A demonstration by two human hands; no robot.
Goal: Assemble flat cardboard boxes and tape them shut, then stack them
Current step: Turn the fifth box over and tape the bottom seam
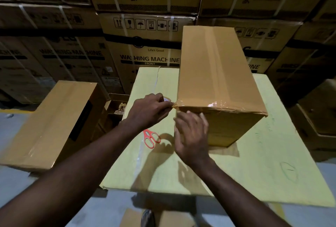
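At the back stands a wall of washing-machine cartons (149, 59). In front lies the pale yellow carton (254, 163) that carries our work. The brown box (216, 66) stands on its far right part, top seam already taped. A second brown box (54, 123) sits off the carton's left edge. We judge this to be the taping step, closing the near top edge. Our left grip (152, 107) pinches the tape (216, 103) at the box's near left top corner. Our right grip (192, 134) is wide, fingers flat on the near face. The orange scissors (151, 138) lie toward the carton's left edge. Next, we think, the strip needs cutting and smoothing down before stacking.
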